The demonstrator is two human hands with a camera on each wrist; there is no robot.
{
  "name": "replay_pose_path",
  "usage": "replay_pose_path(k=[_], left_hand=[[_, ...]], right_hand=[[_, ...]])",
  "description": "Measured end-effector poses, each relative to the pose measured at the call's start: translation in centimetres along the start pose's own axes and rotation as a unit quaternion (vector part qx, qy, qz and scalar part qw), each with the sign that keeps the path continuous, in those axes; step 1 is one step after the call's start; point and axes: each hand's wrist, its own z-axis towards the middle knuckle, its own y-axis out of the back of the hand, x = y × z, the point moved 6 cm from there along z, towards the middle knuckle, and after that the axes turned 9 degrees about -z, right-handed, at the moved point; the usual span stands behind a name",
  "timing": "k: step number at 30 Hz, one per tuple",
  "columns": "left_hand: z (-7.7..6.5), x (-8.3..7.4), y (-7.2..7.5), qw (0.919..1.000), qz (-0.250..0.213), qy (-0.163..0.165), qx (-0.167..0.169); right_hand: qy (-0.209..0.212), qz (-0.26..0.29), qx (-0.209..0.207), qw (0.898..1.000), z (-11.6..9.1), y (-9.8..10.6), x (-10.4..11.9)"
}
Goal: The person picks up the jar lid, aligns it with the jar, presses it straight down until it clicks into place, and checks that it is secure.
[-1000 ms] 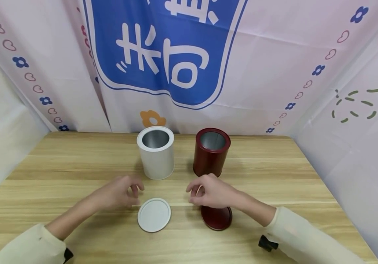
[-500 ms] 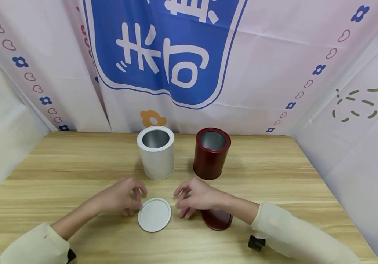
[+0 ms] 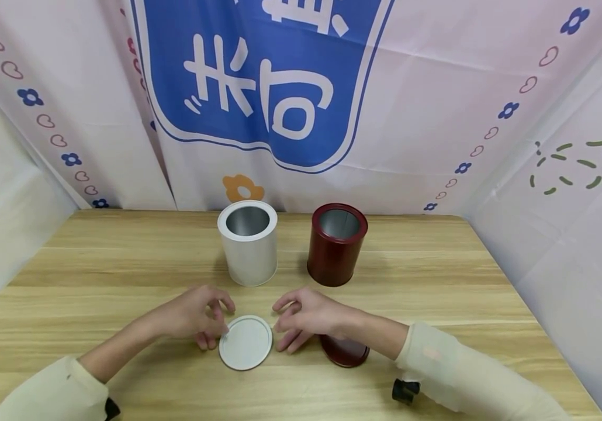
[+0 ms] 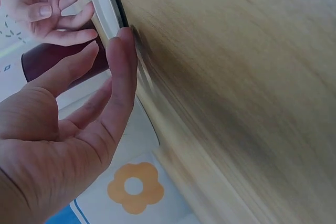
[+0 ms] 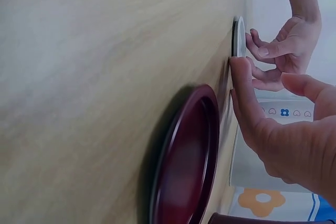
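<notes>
A round white lid (image 3: 245,343) lies flat on the table, with a hand on either side of it. My left hand (image 3: 193,316) is at its left edge, fingers loosely bent and thumb apart; in the left wrist view a fingertip (image 4: 125,38) meets the lid's rim, though contact is uncertain. My right hand (image 3: 311,318) hovers by the right edge, holding nothing. Beneath the right wrist lies a dark red lid (image 3: 345,352), partly covered in the head view but plain in the right wrist view. Behind stand an uncovered white can (image 3: 252,257) and an uncovered dark red can (image 3: 334,257).
The wooden table (image 3: 438,280) runs back to a hanging cloth (image 3: 411,146) with a blue panel. White printed cloth also hangs along both sides. Both cans stand upright near the back edge, a gap between them.
My right hand has moved left, from over the red lid to the white lid's right side. My left hand has shifted slightly toward the white lid's left edge. Cans and lids stay put.
</notes>
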Motion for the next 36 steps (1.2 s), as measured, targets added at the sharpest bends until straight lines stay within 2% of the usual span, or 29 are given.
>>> replay_pose_path(k=[5, 16, 20, 28, 36], left_hand=[[-0.04, 0.14, -0.02, 0.9997, -0.019, 0.011, -0.006], [0.19, 0.52, 0.07, 0.9992, -0.034, 0.015, -0.012], [0.15, 0.57, 0.01, 0.9988, -0.04, 0.018, -0.024], [0.23, 0.87, -0.12, 0.9975, -0.021, 0.022, -0.064], [0.39, 0.99, -0.27, 0.9962, 0.004, 0.011, -0.086]], right_hand=[[-0.004, 0.018, 0.001, 1.0, 0.05, -0.16, 0.05], [-0.006, 0.034, 0.009, 0.999, 0.11, -0.31, -0.01], [-0.004, 0.035, 0.006, 0.999, 0.11, -0.38, -0.01], [0.002, 0.04, -0.003, 0.999, 0.21, -0.49, -0.11], [0.008, 0.054, -0.002, 0.999, 0.21, -0.52, -0.16]])
